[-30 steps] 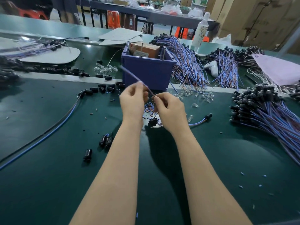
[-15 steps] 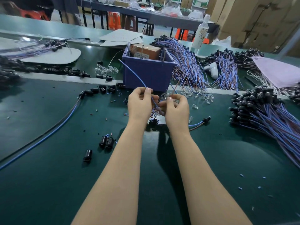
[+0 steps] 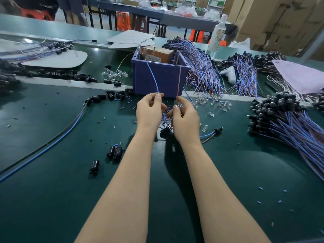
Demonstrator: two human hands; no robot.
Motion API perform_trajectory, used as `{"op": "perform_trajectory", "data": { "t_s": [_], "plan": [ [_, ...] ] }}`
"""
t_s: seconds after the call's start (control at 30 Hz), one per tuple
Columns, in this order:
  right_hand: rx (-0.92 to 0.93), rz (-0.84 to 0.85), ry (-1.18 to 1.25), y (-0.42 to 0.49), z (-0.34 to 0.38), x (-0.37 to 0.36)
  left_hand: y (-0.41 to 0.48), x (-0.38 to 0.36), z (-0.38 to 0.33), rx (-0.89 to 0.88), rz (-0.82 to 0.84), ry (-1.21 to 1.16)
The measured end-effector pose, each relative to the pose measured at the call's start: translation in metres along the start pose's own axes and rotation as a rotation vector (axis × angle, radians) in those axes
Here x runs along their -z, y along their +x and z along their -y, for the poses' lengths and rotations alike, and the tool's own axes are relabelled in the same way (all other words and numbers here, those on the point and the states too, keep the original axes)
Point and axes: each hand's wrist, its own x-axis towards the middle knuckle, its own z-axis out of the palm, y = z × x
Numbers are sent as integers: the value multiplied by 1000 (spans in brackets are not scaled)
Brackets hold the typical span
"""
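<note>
Blue wire (image 3: 152, 76) and brown wire (image 3: 179, 79) rise before purple bin (image 3: 168, 81).

Green bench (image 3: 52, 199), wire bundles (image 3: 298, 130), purple bin (image 3: 161, 79), black sockets (image 3: 114, 152)

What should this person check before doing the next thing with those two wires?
1. Left hand pinches the blue wire: ok.
2. Right hand pinches the brown wire: ok.
3. Wires apart and uncrossed above the fingers: ok.
4. Wire tips stripped: cannot tell.
5. Black socket joined to these wires: cannot tell, the hands hide it.
6. Clear bulbs lie near the right hand: ok.
</note>
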Motion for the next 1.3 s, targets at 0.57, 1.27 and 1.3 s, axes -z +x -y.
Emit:
{"op": "perform_trajectory", "data": {
  "t_s": [0.57, 1.27, 1.3],
  "plan": [
    [-7, 16, -47, 1, 0, -3, 5, 0, 6, -37, 60, 12],
    [-57, 41, -65, -2, 3, -6, 12, -3, 13, -54, 41, 6],
    [-57, 42, -67, -2, 3, -6, 12, -3, 13, -54, 39, 9]
  ]
}}
